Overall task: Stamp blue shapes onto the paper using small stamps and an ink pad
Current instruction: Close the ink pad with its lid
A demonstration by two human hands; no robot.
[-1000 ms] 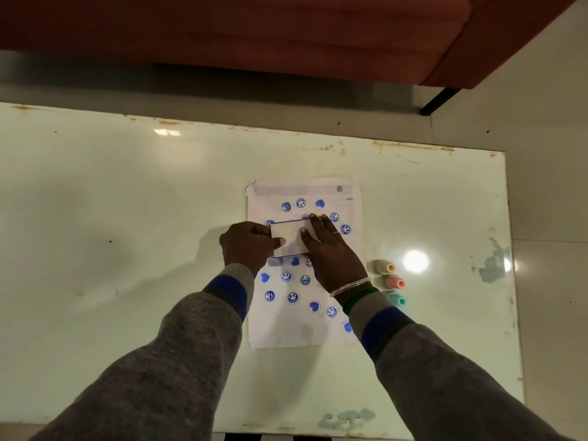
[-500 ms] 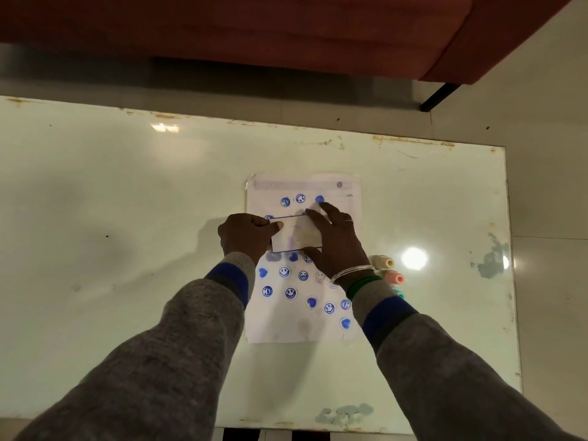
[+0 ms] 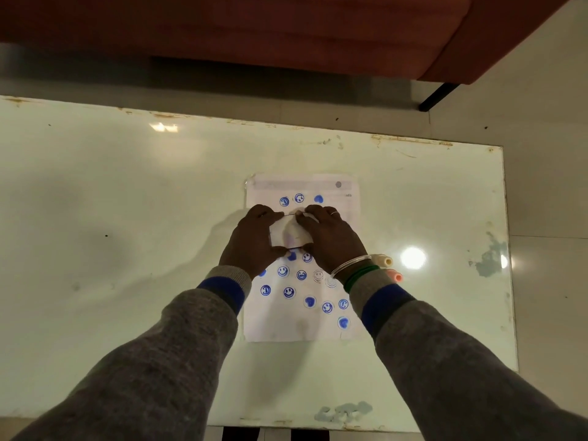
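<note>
A white sheet of paper (image 3: 273,326) lies on the table, covered with several blue smiley and heart prints. Over its upper middle, both hands hold a small flat white ink pad case (image 3: 291,234) with a dark blue edge. My left hand (image 3: 254,241) grips its left side, thumb below and fingers on top. My right hand (image 3: 331,238) covers its right side, fingers on the lid. Two small stamps lie just right of the paper by my right wrist: a cream one (image 3: 383,260) and a pink one (image 3: 395,276). Whether the case is closed is hidden by the fingers.
The pale glossy table (image 3: 127,249) has worn, rusty edges, a bright light glare at the right (image 3: 413,258) and scuffed patches. A red-brown sofa (image 3: 254,30) with a black leg stands beyond the far edge. Tiled floor lies to the right.
Both hands have closed in around the ink pad case, and more of it is covered now. The teal stamp seen a second ago is hidden behind my right sleeve.
</note>
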